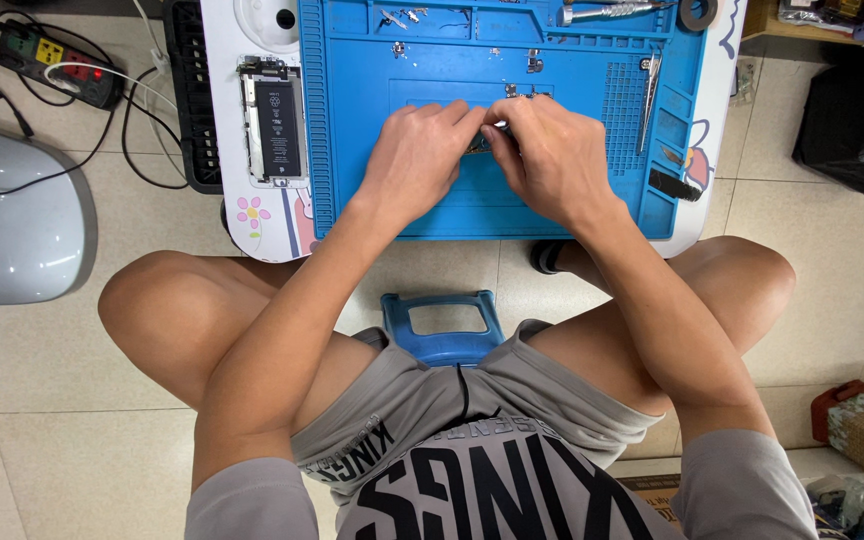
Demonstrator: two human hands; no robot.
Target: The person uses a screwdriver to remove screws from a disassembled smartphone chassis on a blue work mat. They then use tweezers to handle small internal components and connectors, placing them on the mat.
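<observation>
While my left hand [420, 152] and right hand [550, 158] meet, their fingertips pinch one small part [480, 143]. Under my fingers lies a blue mat [372, 90]. Left of them sits an opened phone [274, 120].

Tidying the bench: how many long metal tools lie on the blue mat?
2: a screwdriver along the mat's top edge, and tweezers at its right side. The hands may hide more.
</observation>
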